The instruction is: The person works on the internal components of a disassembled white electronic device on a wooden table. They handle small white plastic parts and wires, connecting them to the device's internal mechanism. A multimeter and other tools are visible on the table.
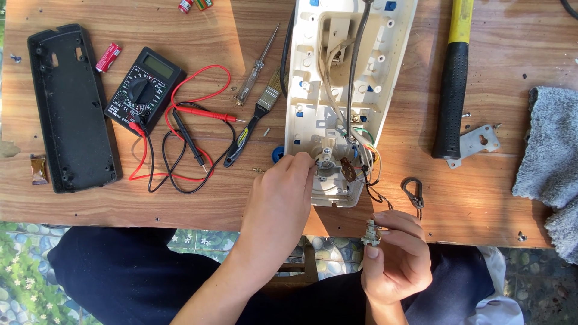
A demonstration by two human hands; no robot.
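An opened cream plastic appliance shell lies on the wooden table with wires and a round part exposed inside. My left hand rests on the shell's near end, fingertips pinching the small round fitting. My right hand is below the table's near edge, fingers closed around a small metal component joined to the shell by thin wires.
A black multimeter with red and black probe leads, a black cover panel, a clear-handled screwdriver, a small paintbrush, a yellow-and-black hammer, a metal bracket, a carabiner, a grey cloth and batteries lie around.
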